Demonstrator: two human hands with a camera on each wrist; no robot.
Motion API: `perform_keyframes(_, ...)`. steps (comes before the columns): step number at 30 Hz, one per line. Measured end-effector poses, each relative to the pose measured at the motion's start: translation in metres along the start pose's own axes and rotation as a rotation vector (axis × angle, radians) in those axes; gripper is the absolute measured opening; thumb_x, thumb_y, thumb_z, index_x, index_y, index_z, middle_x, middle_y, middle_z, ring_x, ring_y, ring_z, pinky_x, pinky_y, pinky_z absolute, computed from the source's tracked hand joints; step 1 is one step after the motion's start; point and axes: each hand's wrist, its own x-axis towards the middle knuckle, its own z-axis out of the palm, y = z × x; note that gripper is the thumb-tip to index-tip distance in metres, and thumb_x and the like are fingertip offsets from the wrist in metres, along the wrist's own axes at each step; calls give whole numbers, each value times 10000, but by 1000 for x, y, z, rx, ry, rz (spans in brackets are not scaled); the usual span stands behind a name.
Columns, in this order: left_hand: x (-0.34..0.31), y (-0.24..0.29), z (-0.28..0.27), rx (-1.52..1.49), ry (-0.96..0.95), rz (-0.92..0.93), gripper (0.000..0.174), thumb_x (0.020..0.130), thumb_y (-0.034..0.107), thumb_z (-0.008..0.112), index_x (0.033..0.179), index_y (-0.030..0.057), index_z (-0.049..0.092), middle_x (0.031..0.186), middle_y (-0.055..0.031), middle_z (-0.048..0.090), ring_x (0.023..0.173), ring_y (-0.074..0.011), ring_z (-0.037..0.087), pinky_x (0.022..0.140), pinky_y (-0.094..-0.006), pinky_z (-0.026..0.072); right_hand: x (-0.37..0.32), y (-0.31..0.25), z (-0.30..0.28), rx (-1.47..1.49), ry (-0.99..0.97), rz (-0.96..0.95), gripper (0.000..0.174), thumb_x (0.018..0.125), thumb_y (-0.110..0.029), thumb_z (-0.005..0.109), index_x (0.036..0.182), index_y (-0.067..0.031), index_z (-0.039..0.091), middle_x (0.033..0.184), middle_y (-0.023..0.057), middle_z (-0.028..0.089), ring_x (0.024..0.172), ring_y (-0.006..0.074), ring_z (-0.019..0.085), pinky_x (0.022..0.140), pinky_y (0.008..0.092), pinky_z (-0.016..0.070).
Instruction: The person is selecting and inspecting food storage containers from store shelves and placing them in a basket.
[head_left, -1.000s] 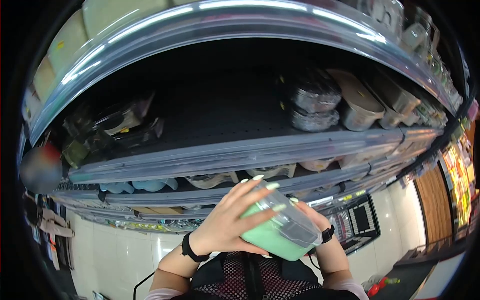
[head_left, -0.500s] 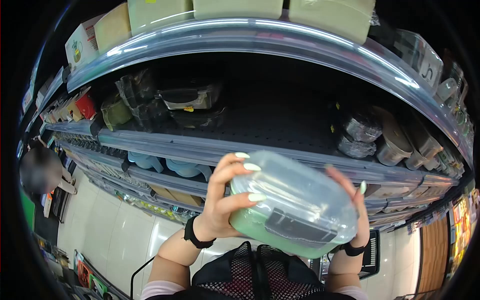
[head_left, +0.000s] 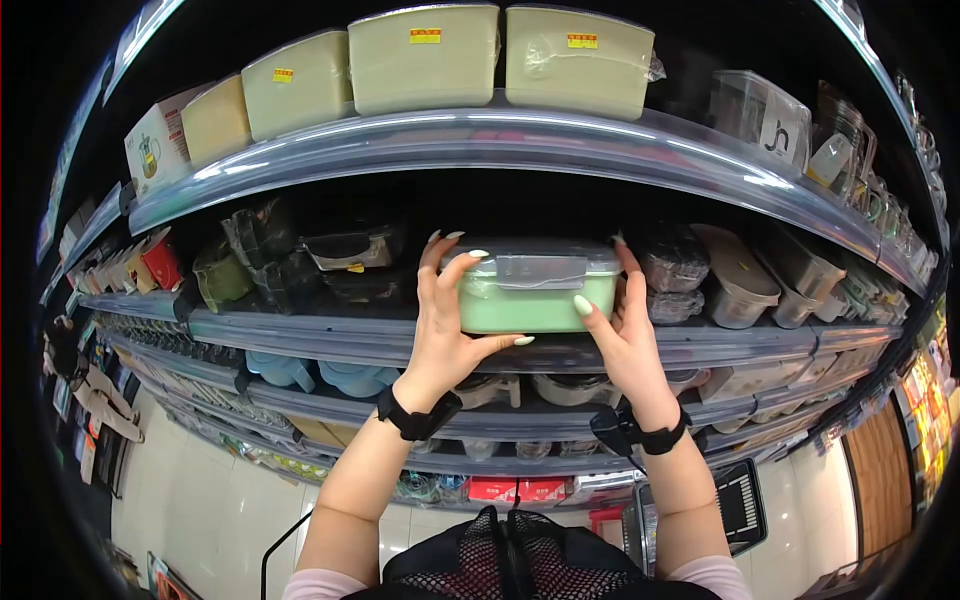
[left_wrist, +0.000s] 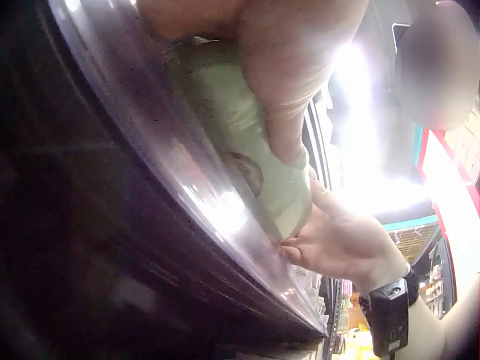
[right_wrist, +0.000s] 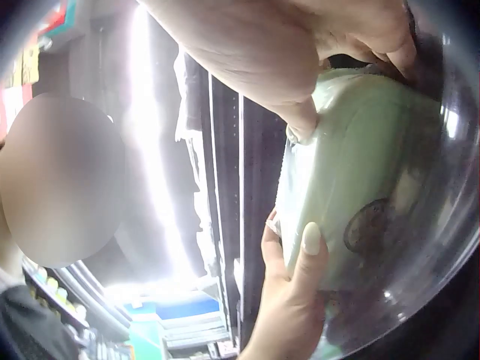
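Observation:
A green lunch box (head_left: 535,310) with a clear lid and a grey clasp is held level at the middle shelf's front edge in the head view. My left hand (head_left: 440,320) grips its left end, fingers over the lid and thumb along the lower front. At the other end my right hand (head_left: 630,335) holds it, thumb on the front and fingers round the side. Both wrist views show the green underside (left_wrist: 259,142) close over the clear shelf edge, with a round dark mark on it. Each wrist carries a black band with a small device.
Cream containers (head_left: 425,65) with yellow labels line the shelf above. Dark wrapped boxes (head_left: 350,250) stand left of the lunch box, and metal-looking containers (head_left: 735,275) stand to its right. Blue items (head_left: 355,378) sit one shelf lower. A black basket (head_left: 740,505) is low at the right.
Both hands have turned the lunch box from tilted to level, clasp facing me, and moved it up and forward from near my body to the middle shelf.

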Motion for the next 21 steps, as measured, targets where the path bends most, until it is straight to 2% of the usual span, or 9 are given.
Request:
perform_keyframes(2, 2, -1, -3, 39, -50, -77, 1008, 553, 249, 923, 1355, 117, 326, 1482, -197, 224, 1393, -390, 260, 1099, -481, 340, 7, 6, 3, -19, 21, -25, 695, 919, -183, 651, 1459, -18, 245, 1346, 202, 469, 1214, 251, 501, 1020, 356, 404)
perform_keyframes(3, 3, -4, -3, 13, -75, -90, 969, 597, 245, 903, 1357, 124, 315, 1506, -208, 175, 1430, -453, 127, 1093, -522, 340, 10, 9, 4, -17, 17, -26, 695, 919, -183, 651, 1459, -18, 245, 1346, 202, 469, 1214, 251, 501, 1020, 356, 404)
perform_keyframes(4, 3, -4, -2, 13, -74, -94, 969, 597, 245, 903, 1357, 124, 315, 1506, -208, 175, 1430, -453, 127, 1093, -522, 340, 12, 11, 4, -29, 14, -27, 691, 904, -177, 669, 1439, -21, 259, 1324, 200, 483, 1197, 256, 514, 1006, 362, 420)
perform_keyframes(9, 3, 1, -5, 86, -115, -137, 900, 651, 259, 870, 1361, 89, 344, 1518, -232, 194, 1364, -447, 309, 1049, -472, 398, 14, 13, -1, -40, 4, -10, 693, 861, -135, 713, 1388, -21, 277, 1266, 215, 514, 1159, 266, 543, 976, 366, 450)
perform_keyframes(12, 2, 1, -6, 169, -151, -132, 918, 703, 267, 835, 1414, 45, 298, 1508, -252, 245, 1382, -412, 316, 1080, -454, 366, 15, 17, -4, 20, -1, 10, 712, 835, -98, 734, 1368, -19, 269, 1239, 234, 522, 1149, 266, 550, 963, 372, 459)
perform_keyframes(15, -3, -3, -3, 233, -134, -95, 917, 760, 283, 785, 1461, 19, 256, 1503, -266, 261, 1370, -423, 329, 1058, -453, 382, 14, 23, -6, -83, -20, -14, 729, 822, -77, 740, 1365, -22, 258, 1231, 243, 523, 1157, 261, 550, 959, 375, 463)
perform_keyframes(18, -2, -2, -2, 251, -133, -100, 929, 775, 277, 768, 1482, 11, 227, 1503, -272, 268, 1360, -425, 346, 1044, -445, 394, 12, 17, -5, -83, -31, 20, 708, 803, -59, 747, 1343, -4, 293, 1260, 271, 504, 1146, 327, 569, 966, 376, 464)
perform_keyframes(20, -2, -1, -2, 243, -142, -96, 907, 779, 278, 760, 1473, 1, 247, 1500, -276, 267, 1356, -428, 348, 1031, -448, 405, 12, 19, -5, -350, 2, -73, 706, 799, -64, 738, 1362, 8, 317, 1319, 309, 444, 1132, 413, 558, 967, 397, 467)
perform_keyframes(21, -2, 0, 0, 263, -122, -90, 890, 777, 272, 761, 1464, -1, 267, 1495, -274, 281, 1340, -421, 369, 1030, -438, 403, 8, 17, -1, -347, 7, -74, 706, 799, -64, 738, 1362, 8, 317, 1319, 309, 444, 1132, 413, 558, 967, 397, 467)
